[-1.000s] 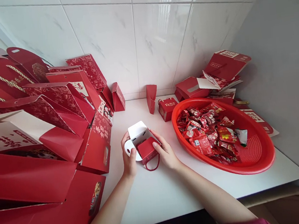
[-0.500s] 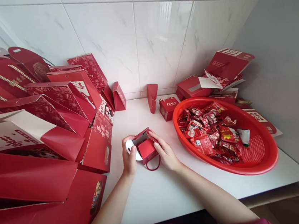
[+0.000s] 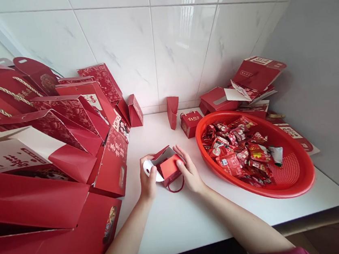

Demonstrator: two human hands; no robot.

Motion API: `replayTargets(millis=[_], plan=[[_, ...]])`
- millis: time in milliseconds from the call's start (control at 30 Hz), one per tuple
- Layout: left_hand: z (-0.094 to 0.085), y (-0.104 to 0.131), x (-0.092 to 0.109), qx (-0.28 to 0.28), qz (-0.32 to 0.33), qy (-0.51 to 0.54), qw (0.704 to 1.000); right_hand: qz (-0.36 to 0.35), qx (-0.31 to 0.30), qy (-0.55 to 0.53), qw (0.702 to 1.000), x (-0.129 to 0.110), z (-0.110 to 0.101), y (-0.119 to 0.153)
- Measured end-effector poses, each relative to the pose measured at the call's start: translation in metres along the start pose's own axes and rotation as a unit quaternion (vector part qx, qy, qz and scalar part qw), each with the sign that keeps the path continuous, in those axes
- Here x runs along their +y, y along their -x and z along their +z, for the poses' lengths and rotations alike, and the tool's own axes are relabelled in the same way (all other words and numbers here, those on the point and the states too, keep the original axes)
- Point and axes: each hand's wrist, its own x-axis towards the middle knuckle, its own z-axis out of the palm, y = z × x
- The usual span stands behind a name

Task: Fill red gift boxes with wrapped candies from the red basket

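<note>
Between my hands, over the white table, is a small red gift box (image 3: 169, 168) with its top flaps up and a dark red cord handle hanging on the near side. My left hand (image 3: 148, 180) is closed on its left side, the thumb pressing a white-lined flap (image 3: 150, 169). My right hand (image 3: 190, 172) grips the right side, thumb on the near red panel and fingers behind. Little of the box's inside shows. Right of my hands stands a red plastic basket (image 3: 300, 173) holding many small red wrapped packets (image 3: 236, 152).
Red gift boxes and bags (image 3: 65, 126) crowd the left of the white table (image 3: 174, 224). Against the tiled wall stand a narrow red box (image 3: 172, 112) and a small handled box (image 3: 191, 123). Flattened red cartons (image 3: 258, 76) lie stacked behind the basket. A grey wall bounds the right.
The box has shifted slightly right and turned a little between my hands. Its near red panel shows more, and my right fingers have straightened along the edge.
</note>
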Motion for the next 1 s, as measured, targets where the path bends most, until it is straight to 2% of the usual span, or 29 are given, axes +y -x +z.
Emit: replayTargets(millis=[267, 467, 533, 633, 733, 800, 900, 1000], plan=[[-0.001, 0.002, -0.005, -0.003, 0.012, -0.012, 1.0, 0.035, 0.069, 0.004, 0.997, -0.005, 0.0, 0.0], [0.0, 0.002, -0.004, -0.028, 0.031, -0.022, 0.999, -0.036, -0.03, 0.024, 0.999, -0.012, -0.003, 0.001], [-0.001, 0.003, -0.003, -0.028, 0.021, -0.038, 0.999, -0.056, -0.039, 0.041, 0.997, -0.013, -0.005, 0.002], [-0.002, 0.003, -0.004, -0.031, 0.014, -0.074, 0.997, -0.049, -0.043, 0.088, 0.994, -0.013, -0.005, 0.001], [-0.003, 0.002, -0.006, -0.036, 0.062, -0.12, 0.99, -0.035, -0.037, 0.117, 0.992, -0.013, -0.003, 0.001], [-0.003, 0.002, -0.007, -0.054, 0.108, -0.165, 0.979, -0.035, -0.034, 0.122, 0.991, -0.013, -0.002, 0.001], [-0.002, 0.004, -0.004, -0.104, 0.17, -0.281, 0.939, -0.044, -0.038, 0.126, 0.99, -0.013, -0.001, 0.002], [-0.002, 0.004, 0.003, -0.107, 0.174, -0.389, 0.898, -0.051, -0.038, 0.123, 0.99, -0.013, 0.0, 0.003]])
